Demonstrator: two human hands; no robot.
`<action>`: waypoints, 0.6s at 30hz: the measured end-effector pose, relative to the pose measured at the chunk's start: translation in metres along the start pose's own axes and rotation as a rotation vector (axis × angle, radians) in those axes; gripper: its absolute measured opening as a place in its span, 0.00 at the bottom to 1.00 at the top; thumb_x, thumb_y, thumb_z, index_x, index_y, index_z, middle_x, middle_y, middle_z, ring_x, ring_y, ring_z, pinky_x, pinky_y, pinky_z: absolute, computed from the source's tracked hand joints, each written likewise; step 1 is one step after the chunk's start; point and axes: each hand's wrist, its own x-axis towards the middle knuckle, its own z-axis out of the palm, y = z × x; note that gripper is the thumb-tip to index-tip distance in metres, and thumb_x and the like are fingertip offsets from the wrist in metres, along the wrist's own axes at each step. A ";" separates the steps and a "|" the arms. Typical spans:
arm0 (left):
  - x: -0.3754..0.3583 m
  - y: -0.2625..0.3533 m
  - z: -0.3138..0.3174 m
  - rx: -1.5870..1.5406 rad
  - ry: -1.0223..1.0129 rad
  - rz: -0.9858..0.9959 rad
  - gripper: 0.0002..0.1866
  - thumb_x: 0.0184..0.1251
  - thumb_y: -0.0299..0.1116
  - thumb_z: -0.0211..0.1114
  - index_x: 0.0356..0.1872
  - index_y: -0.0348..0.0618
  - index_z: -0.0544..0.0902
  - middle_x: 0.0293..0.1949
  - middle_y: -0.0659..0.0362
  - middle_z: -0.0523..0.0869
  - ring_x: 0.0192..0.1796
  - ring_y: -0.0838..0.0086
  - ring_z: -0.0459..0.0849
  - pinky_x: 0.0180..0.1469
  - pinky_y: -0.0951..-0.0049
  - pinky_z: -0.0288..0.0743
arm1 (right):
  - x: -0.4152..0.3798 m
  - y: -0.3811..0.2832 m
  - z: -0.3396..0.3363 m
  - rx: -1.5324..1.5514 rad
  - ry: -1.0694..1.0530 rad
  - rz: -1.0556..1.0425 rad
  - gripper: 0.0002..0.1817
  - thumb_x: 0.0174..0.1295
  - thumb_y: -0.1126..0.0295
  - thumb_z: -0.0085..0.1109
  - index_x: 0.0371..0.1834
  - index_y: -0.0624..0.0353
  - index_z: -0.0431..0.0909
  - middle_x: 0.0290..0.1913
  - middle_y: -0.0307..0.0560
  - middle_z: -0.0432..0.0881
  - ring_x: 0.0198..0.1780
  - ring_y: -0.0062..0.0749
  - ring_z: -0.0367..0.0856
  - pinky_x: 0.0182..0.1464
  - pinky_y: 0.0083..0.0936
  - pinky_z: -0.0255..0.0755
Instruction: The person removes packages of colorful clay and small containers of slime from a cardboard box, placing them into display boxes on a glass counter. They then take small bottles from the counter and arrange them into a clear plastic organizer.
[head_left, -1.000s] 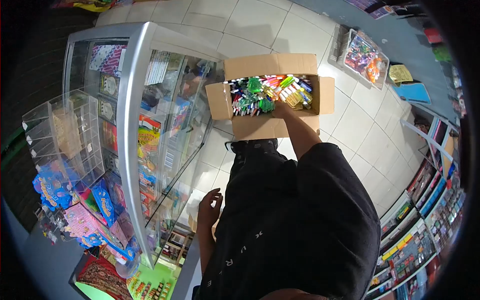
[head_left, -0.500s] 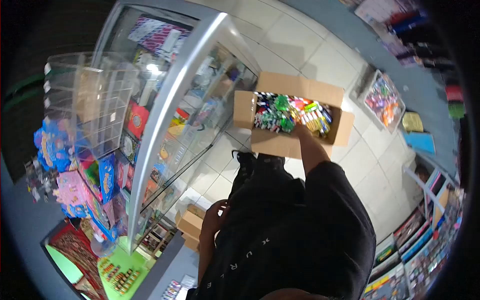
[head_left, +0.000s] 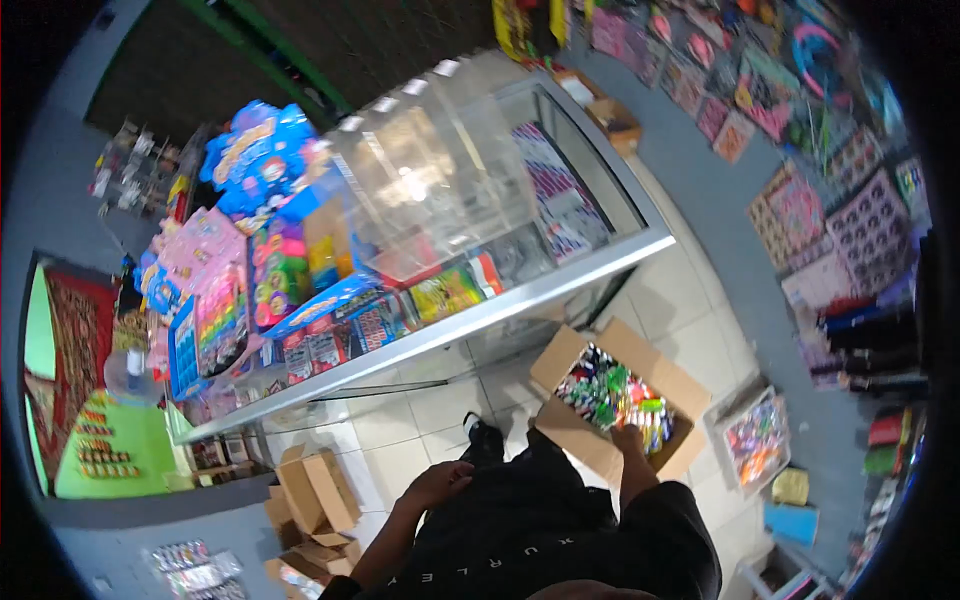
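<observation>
An open cardboard box (head_left: 680, 375) stands on the tiled floor, its flaps spread outward. Inside lie many small, brightly coloured packaged items (head_left: 605, 390), green ones on one side and yellow and white ones on the other. My right hand (head_left: 628, 440) reaches into the box at the yellow and white items; its fingertips are blurred and partly hidden, so a grip cannot be made out. My left hand (head_left: 440, 486) rests against my dark trousers at the thigh, fingers stretched out, holding nothing.
A glass display counter (head_left: 480, 310) with a metal edge stands ahead, carrying a clear plastic rack (head_left: 430, 170) and toy packs. Right of the box sits a clear bin (head_left: 755, 440) of colourful packets. Empty cartons (head_left: 318, 490) lie at the lower left.
The view has swung left, so the counter now spans the middle and the box appears lower right. My right hand stays in the box; my left hand remains by my thigh.
</observation>
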 end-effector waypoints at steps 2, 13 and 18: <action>0.004 0.005 -0.007 -0.023 0.037 0.032 0.21 0.72 0.43 0.64 0.61 0.44 0.81 0.52 0.51 0.88 0.55 0.60 0.87 0.58 0.62 0.79 | -0.006 -0.007 -0.026 0.019 -0.028 0.012 0.32 0.60 0.41 0.59 0.36 0.67 0.86 0.39 0.67 0.87 0.46 0.61 0.86 0.52 0.49 0.79; 0.024 0.025 -0.077 -0.232 0.178 0.321 0.21 0.73 0.43 0.66 0.61 0.44 0.81 0.54 0.52 0.87 0.57 0.65 0.85 0.61 0.64 0.77 | -0.048 -0.234 -0.193 0.501 -0.114 -0.938 0.10 0.63 0.74 0.65 0.43 0.57 0.73 0.37 0.37 0.76 0.37 0.23 0.78 0.37 0.25 0.77; 0.001 0.051 -0.143 -0.464 0.330 0.666 0.16 0.74 0.39 0.66 0.54 0.39 0.83 0.44 0.59 0.88 0.45 0.77 0.84 0.51 0.70 0.78 | -0.181 -0.428 -0.269 1.026 -0.336 -0.946 0.19 0.67 0.89 0.53 0.55 0.58 0.65 0.48 0.42 0.76 0.48 0.23 0.80 0.45 0.22 0.80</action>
